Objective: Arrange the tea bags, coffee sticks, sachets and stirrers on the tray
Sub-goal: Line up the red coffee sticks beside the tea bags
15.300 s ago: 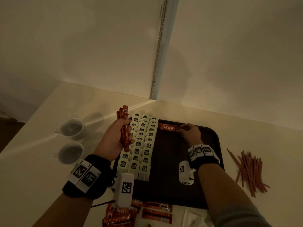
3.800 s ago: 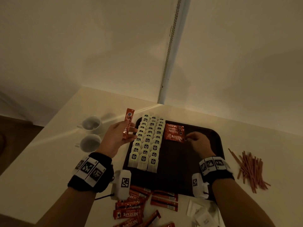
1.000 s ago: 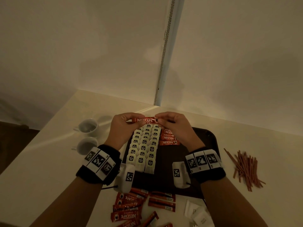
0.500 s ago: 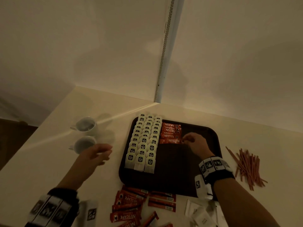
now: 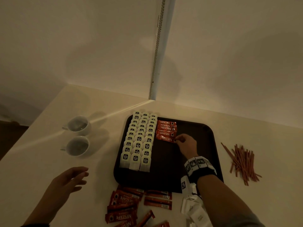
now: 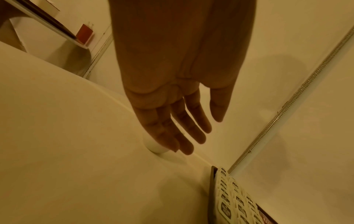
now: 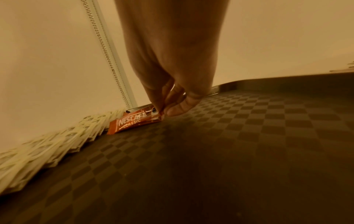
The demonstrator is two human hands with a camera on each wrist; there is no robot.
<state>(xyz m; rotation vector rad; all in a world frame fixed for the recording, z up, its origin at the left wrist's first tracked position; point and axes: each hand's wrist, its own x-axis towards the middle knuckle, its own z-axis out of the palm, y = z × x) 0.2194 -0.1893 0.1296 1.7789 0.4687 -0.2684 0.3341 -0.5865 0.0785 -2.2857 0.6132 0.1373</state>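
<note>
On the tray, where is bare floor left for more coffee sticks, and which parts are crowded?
Bare tray floor lies right of the coffee stick row up to the far right rim, and nearer, between the tea bags and the right hand. The tray's left side is crowded with tea bags. The left hand hovers off the tray.

My tray (image 7: 249,136) is dark, matt, checker-textured plastic; the coffee stick (image 7: 134,122) is glossy foil, the tea bags (image 5: 136,145) matt paper, the worktop (image 5: 41,161) smooth.
</note>
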